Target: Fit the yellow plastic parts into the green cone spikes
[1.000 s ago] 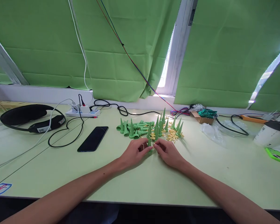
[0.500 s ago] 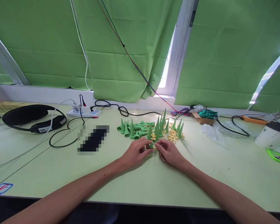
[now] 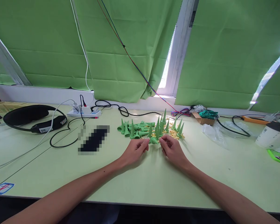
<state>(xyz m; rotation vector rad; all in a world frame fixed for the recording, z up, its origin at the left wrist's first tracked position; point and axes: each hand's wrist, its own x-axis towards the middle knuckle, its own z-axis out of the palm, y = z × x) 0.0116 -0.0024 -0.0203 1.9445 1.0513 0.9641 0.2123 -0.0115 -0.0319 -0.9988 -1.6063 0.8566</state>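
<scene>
A green cone-shaped plastic piece (image 3: 153,141) lies on its side between my fingertips, its wide part toward the right. My left hand (image 3: 135,151) is closed in a pinch at its left end. At its right end my right hand (image 3: 174,150) pinches a tiny pale yellow bit that I can barely make out. Just beyond the hands stand several upright green cones (image 3: 157,128). Behind my left hand lies a heap of green tubular pieces (image 3: 143,126). Small yellow pegs (image 3: 174,134) are piled past my right hand.
To the left are a black headset-like band (image 3: 25,115), a power strip (image 3: 84,114) with cables, and a pixelated dark object (image 3: 94,140). At the right are clear plastic bags (image 3: 213,135), a small cardboard box (image 3: 203,119), a white cup (image 3: 274,135) and a green phone case (image 3: 278,156).
The green cone has turned from upright to lying sideways between my hands. My right hand has shifted slightly right, and my left hand's fingers have drawn back a little to the left.
</scene>
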